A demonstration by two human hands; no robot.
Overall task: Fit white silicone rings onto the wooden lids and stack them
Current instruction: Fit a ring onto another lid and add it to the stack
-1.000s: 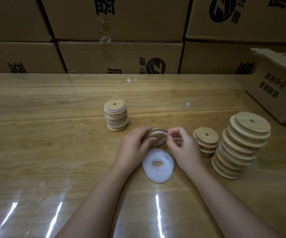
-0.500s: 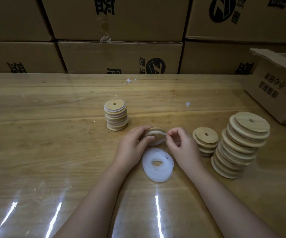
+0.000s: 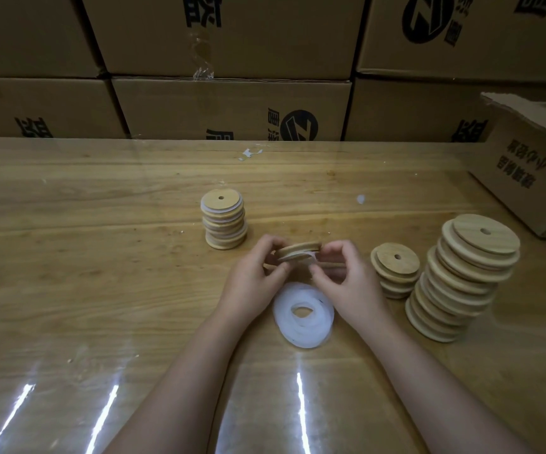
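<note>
Both hands hold one wooden lid (image 3: 299, 250) just above the table. My left hand (image 3: 254, 276) grips its left edge. My right hand (image 3: 347, 276) pinches a white silicone ring (image 3: 311, 256) at the lid's lower right rim, partly stretched round the lid. A pile of loose white rings (image 3: 303, 314) lies on the table just below the hands. A stack of lids with white rings fitted (image 3: 223, 222) stands to the upper left. Two stacks of plain wooden lids stand at right: a short stack (image 3: 395, 268) and a tall leaning stack (image 3: 463, 276).
The wooden table (image 3: 101, 257) has a glossy transparent cover. An open cardboard box (image 3: 533, 165) sits at the far right edge. Closed cardboard boxes (image 3: 232, 106) form a wall along the table's back edge.
The lid has turned flatter in my hands, its top face now showing, and my right fingers have moved to pinch the ring at its lower right rim.
</note>
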